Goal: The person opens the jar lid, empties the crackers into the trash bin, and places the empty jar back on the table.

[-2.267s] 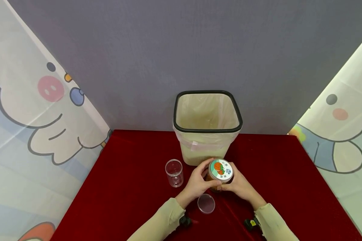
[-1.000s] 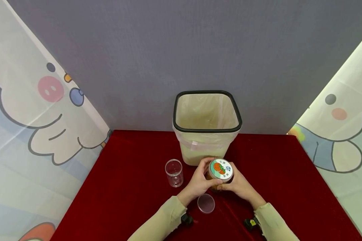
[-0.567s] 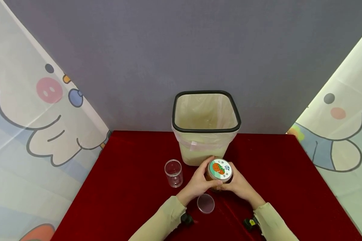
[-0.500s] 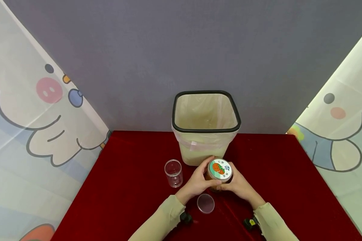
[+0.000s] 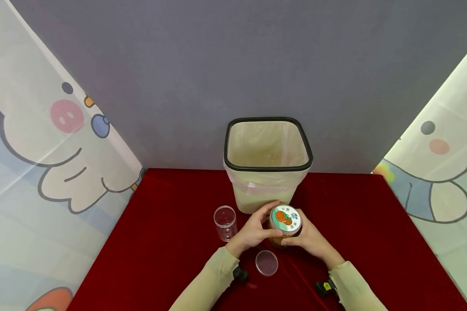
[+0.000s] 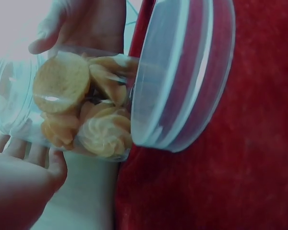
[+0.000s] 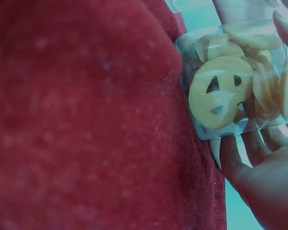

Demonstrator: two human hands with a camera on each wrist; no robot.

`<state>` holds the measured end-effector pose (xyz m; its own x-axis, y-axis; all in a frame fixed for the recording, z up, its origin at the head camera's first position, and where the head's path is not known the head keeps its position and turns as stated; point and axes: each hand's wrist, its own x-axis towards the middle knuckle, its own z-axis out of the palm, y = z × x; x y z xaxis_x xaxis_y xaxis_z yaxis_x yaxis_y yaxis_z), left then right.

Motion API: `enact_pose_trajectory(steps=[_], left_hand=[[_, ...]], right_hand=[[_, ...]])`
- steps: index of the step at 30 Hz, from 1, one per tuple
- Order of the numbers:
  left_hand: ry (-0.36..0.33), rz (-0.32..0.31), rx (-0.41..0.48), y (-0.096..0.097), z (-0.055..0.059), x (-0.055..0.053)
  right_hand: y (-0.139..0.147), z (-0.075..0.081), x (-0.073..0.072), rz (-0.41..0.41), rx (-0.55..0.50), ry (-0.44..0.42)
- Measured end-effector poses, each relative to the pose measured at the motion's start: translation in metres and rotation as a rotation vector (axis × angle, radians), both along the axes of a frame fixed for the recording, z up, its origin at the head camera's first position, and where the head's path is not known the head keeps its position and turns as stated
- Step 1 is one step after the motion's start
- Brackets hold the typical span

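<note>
A clear jar of cookies (image 7: pixel 221 91) stands close in front of the bin, capped by a lid with a green-and-white persimmon label (image 5: pixel 286 220). My left hand (image 5: pixel 254 231) holds its left side, thumb toward the front and fingers reaching behind. From the right, my right hand (image 5: pixel 313 239) grips the same jar, thumb at its front. Round and swirled cookies show through the wall in the left wrist view. A loose clear lid (image 5: pixel 266 263) lies on the red cloth between my forearms. Left of my left hand stands an empty, uncapped clear jar (image 5: pixel 225 223).
A pale bin (image 5: pixel 266 194) with a black rim and a clear liner stands behind the jar, against the grey backdrop (image 5: pixel 179 86). Red velvet cloth (image 5: pixel 159 242) covers the table. Cartoon-printed sheets (image 5: pixel 43 129) hang at both sides.
The labelled lid has turned slightly counterclockwise. My left fingers have shifted a little along the jar and the left thumb has drawn slightly back. The loose lid and empty jar stay put.
</note>
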<state>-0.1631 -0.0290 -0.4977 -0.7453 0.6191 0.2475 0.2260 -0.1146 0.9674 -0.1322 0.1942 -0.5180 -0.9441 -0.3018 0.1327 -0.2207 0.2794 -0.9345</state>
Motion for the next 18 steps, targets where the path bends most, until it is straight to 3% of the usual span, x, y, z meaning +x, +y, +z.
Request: enact_pose_trajectory(steps=[8, 18], left_hand=[[-0.051, 0.039, -0.012, 0.008, 0.002, 0.004], [-0.032, 0.139, -0.026, 0.02, 0.002, 0.011]], right_hand=[[0.001, 0.0, 0.001, 0.005, -0.03, -0.029], [0.0, 0.001, 0.002, 0.01, -0.079, -0.011]])
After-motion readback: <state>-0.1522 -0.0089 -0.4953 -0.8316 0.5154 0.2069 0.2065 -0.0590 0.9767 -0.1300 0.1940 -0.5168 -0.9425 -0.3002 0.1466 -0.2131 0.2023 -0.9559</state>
